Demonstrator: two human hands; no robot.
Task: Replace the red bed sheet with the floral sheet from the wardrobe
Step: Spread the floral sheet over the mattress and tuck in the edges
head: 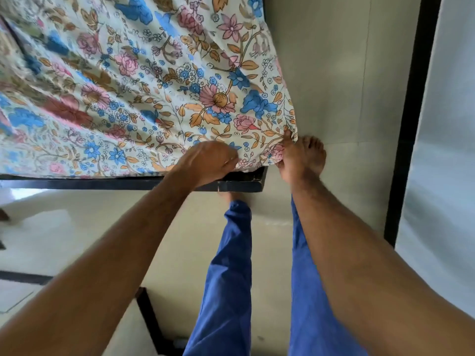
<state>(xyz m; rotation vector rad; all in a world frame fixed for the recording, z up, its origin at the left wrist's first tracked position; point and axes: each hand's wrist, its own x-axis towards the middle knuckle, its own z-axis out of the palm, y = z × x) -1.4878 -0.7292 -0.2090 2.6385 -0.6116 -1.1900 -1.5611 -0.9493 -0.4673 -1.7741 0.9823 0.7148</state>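
The floral sheet, cream with blue, pink and orange flowers, lies spread over the mattress and fills the upper left. Both hands are at the sheet's near right corner. My left hand grips the sheet's lower edge just above the dark bed frame, with its fingertips hidden in the cloth. My right hand pinches the corner of the sheet itself, thumb on top of the fabric. No red sheet shows in this view.
My legs in blue trousers stand on the pale floor beside the bed corner, one bare foot right behind my right hand. A black strip edges the white wall at right. A dark bar lies low on the floor.
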